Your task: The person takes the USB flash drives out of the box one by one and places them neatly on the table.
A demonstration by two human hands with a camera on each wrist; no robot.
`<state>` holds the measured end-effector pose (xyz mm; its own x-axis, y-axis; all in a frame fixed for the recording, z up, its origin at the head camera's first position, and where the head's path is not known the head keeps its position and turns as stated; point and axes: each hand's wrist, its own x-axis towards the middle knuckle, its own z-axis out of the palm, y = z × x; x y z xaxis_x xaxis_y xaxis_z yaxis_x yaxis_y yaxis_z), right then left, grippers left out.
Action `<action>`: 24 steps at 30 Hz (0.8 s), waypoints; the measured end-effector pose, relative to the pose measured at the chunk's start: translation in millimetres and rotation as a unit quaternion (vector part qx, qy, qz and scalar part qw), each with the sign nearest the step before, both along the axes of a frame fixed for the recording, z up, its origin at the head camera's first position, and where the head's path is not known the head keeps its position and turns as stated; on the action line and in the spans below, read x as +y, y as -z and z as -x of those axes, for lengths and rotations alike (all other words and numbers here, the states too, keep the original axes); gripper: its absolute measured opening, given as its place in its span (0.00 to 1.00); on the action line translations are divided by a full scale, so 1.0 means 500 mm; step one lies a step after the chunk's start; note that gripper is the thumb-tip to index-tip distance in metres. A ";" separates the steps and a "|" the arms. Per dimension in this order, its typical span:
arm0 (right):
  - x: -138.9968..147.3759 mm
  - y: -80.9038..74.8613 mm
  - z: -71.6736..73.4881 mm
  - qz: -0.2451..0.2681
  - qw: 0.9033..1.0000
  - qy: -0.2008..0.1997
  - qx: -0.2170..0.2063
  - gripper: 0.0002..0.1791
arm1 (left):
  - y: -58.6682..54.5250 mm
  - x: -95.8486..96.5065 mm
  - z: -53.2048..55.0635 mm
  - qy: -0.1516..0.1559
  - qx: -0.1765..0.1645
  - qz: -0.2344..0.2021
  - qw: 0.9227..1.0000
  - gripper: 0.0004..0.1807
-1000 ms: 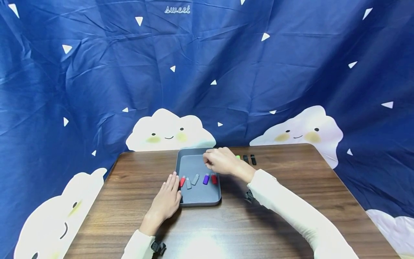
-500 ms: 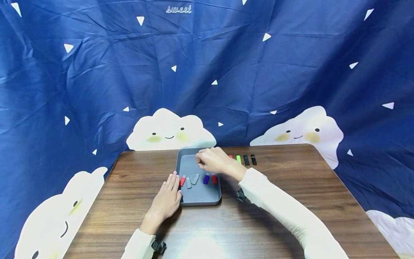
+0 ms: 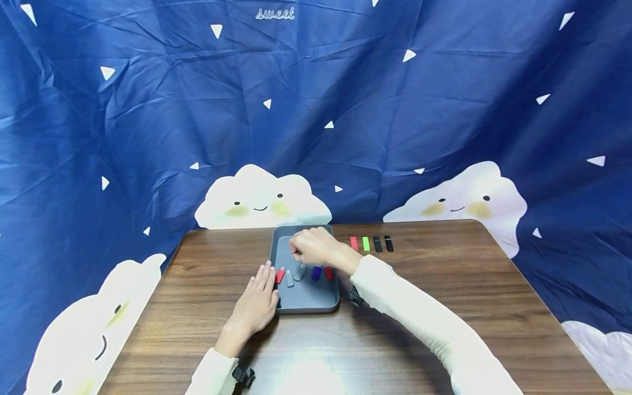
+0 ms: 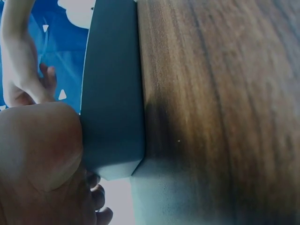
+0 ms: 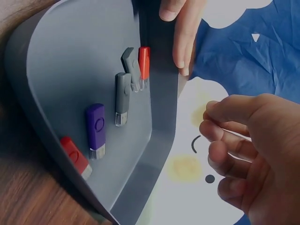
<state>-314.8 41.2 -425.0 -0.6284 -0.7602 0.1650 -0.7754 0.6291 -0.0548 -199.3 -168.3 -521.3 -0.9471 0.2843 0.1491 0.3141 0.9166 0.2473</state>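
Tray [image 3: 307,299], rectangular grey plastic, could slide if my straight-fingered left hand [image 3: 257,299] slips; right hand [image 3: 313,246], loosely curled, looks empty.

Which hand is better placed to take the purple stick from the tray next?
Probably the right hand: it hovers over the tray, near the purple stick, with nothing visible in its grasp. The left hand lies against the tray's left side, farther from that stick.

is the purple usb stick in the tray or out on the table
In the tray: the right wrist view shows the purple stick lying inside it, within its raised sides.
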 end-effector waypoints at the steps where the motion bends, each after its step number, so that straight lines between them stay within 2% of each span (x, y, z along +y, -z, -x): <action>1: -0.003 0.001 0.000 -0.003 1.000 0.001 -0.005 0.05 | 0.004 -0.001 0.002 0.000 0.002 0.002 1.000 0.33; 5: -0.018 0.007 0.005 -0.017 1.000 0.004 -0.024 0.05 | 0.012 -0.004 0.004 0.003 0.013 -0.002 1.000 0.33; 11: -0.039 0.020 0.013 -0.033 0.998 0.006 -0.046 0.04 | 0.002 -0.003 0.000 0.012 0.020 -0.018 1.000 0.32; 14: -0.047 0.022 0.014 -0.038 0.998 0.009 -0.052 0.02 | 0.004 -0.003 -0.001 0.013 0.021 -0.016 1.000 0.32; 17: -0.054 0.024 0.013 -0.046 0.997 0.013 -0.058 0.03 | 0.000 -0.001 -0.004 0.012 0.016 -0.021 1.000 0.33; 24: -0.069 0.033 0.011 -0.058 0.994 0.031 -0.083 0.10 | -0.006 0.001 -0.006 0.003 -0.002 0.000 1.000 0.33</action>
